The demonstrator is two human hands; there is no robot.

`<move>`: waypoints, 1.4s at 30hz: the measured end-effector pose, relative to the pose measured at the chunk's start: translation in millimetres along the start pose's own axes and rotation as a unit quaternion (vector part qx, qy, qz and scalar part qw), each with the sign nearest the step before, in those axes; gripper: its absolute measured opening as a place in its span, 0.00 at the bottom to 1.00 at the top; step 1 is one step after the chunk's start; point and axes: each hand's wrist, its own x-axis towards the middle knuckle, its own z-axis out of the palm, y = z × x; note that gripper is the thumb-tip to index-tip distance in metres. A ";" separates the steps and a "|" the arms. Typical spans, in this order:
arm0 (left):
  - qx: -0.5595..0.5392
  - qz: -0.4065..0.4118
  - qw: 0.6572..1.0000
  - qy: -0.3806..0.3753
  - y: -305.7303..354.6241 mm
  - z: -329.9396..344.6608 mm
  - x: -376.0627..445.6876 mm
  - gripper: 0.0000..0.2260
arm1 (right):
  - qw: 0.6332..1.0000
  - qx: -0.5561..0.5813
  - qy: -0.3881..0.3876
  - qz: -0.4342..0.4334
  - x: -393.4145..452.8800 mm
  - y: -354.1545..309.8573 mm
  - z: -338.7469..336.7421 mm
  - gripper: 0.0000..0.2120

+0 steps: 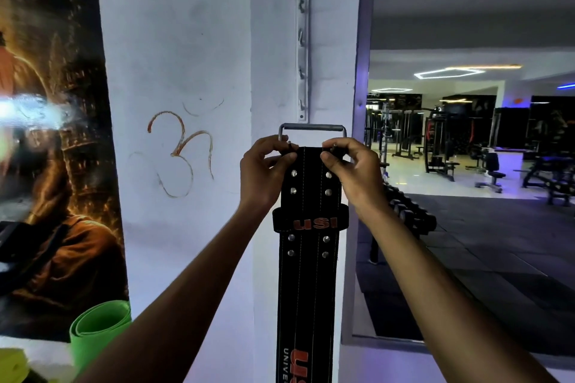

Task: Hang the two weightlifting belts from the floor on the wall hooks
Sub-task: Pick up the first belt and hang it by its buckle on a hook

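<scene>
You are at the hanging step for one belt: you hold a long black leather weightlifting belt (306, 274) with silver rivets and orange lettering up against the white pillar (273, 50), just below the narrow white vertical hook rail (302, 56) screwed to it. Your left hand (264, 174) pinches the belt's top left corner, fingers closed on the leather and the buckle's side; your right hand (351, 174) does the same at the top right corner, thumb pressed on the front face. Between and just above both hands stands the grey rectangular metal buckle (312, 130), its top bar free of your grip and sitting right under the rail's lowest hook (301, 105). The rest of the belt hangs straight down between your forearms and out of the bottom of the view. The next move, as I judge it, calls for you to raise the buckle, tip its bar out from the wall, and drop it over one of the four hooks, keeping both corners level so the frame does not twist. Only this one belt is in view, so the second still seems to need fetching.
</scene>
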 end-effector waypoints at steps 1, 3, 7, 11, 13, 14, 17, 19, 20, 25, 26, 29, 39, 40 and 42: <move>0.003 0.004 1.000 0.000 -8.3 1.3 6.6 0.05 | 1.000 0.003 -0.005 -0.004 8.2 7.3 1.8 0.06; 0.005 0.016 1.000 0.002 -25.8 2.7 20.3 0.04 | 1.000 -0.002 -0.012 -0.018 23.3 23.5 7.4 0.05; -0.033 0.011 0.999 -0.015 -69.0 3.9 50.6 0.04 | 0.999 -0.020 0.006 -0.041 48.6 60.5 23.2 0.04; -0.051 -0.003 0.998 -0.039 -103.9 7.4 81.6 0.04 | 0.999 -0.034 0.024 -0.031 71.9 91.4 33.7 0.04; -0.057 0.010 0.998 -0.033 -116.9 12.4 95.6 0.04 | 0.998 -0.040 0.035 -0.040 85.0 101.3 37.8 0.04; -0.059 0.013 0.998 -0.028 -122.5 14.9 101.8 0.04 | 0.997 -0.044 0.040 -0.043 91.5 105.3 39.9 0.05; -0.062 0.023 0.998 -0.020 -138.4 22.6 119.3 0.04 | 0.997 -0.042 0.047 -0.046 109.6 119.0 43.8 0.05; -0.069 0.032 0.997 -0.018 -143.8 25.5 128.7 0.04 | 0.997 -0.033 0.047 -0.046 120.3 125.1 45.1 0.05; -0.071 0.037 0.997 -0.019 -145.3 26.8 133.6 0.04 | 0.997 -0.029 0.045 -0.048 125.8 127.3 45.8 0.04; -0.062 0.058 0.996 -0.016 -151.4 30.9 151.8 0.07 | 0.996 -0.012 0.053 -0.063 144.4 133.7 52.9 0.05; -0.060 0.065 0.996 -0.014 -151.4 31.5 154.2 0.07 | 0.996 -0.006 0.056 -0.068 146.8 134.2 53.6 0.06; -0.056 0.087 0.995 -0.013 -149.3 34.0 160.7 0.06 | 0.995 0.001 0.056 -0.085 153.4 133.5 54.1 0.05; -0.040 0.043 0.998 0.001 -154.6 36.7 165.1 0.16 | 0.998 -0.011 0.039 -0.057 165.1 140.0 50.3 0.09; -0.046 0.032 0.998 0.002 -156.8 36.3 160.4 0.19 | 0.998 -0.004 0.040 -0.055 160.9 142.8 50.2 0.09; -0.057 0.014 0.998 0.004 -158.4 36.9 155.3 0.23 | 0.998 0.005 0.047 -0.052 155.5 145.5 49.1 0.08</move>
